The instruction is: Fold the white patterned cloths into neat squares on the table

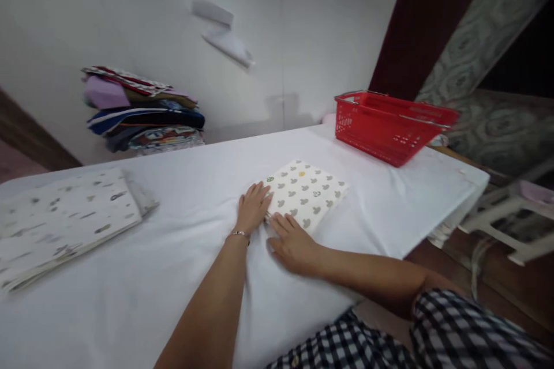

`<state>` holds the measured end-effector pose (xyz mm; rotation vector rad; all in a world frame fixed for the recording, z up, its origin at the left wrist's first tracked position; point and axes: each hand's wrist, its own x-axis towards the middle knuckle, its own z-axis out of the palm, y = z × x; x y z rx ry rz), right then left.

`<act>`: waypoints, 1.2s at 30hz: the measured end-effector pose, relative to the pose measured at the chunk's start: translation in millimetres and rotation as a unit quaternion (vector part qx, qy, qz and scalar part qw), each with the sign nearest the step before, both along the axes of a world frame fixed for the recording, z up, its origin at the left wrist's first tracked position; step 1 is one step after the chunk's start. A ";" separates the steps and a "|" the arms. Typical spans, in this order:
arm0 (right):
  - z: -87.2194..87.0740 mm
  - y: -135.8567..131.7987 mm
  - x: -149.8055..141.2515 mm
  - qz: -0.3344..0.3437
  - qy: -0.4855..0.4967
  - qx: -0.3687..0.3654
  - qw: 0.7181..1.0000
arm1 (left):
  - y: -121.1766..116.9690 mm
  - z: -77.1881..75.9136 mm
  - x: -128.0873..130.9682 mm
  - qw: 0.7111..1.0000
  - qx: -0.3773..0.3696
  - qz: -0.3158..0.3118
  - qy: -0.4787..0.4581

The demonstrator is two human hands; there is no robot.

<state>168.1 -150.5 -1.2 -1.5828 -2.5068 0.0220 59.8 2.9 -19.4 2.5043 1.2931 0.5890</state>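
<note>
A folded cream cloth [311, 193] with small grey printed shapes and a yellow one lies flat on the white-covered table [194, 277]. My left hand [253, 207], a bracelet at its wrist, rests with its fingers stretched over the cloth's left edge. Beside it, my right hand [294, 245] touches the near left corner with fingers extended. Both hands look flat, and neither grips the cloth. At the far left of the table lies a larger folded white cloth [69, 216] with a scattered dark print.
A red plastic basket [385, 127] with metal handles stands at the table's back right. Several folded fabrics [145, 109] are stacked against the wall at the back left. Clear plastic [145, 199] shows beside the larger cloth. Right of the table is a white stool [515, 216].
</note>
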 end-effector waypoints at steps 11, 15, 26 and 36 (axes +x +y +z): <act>27.4 -39.1 34.7 0.006 0.044 0.049 0.998 | -0.1 -5.5 -1.1 0.998 0.022 0.024 -0.056; 15.5 -34.6 36.4 0.005 0.025 -0.002 1.000 | -3.1 -1.9 -4.2 0.997 0.001 0.051 -0.060; 28.2 20.2 168.5 -0.306 0.187 0.059 0.932 | 7.3 -7.8 -5.3 0.978 -0.026 0.125 -0.162; 30.0 87.4 227.9 -0.385 0.238 -0.212 0.866 | 10.8 -3.2 -6.8 0.974 -0.051 0.177 -0.132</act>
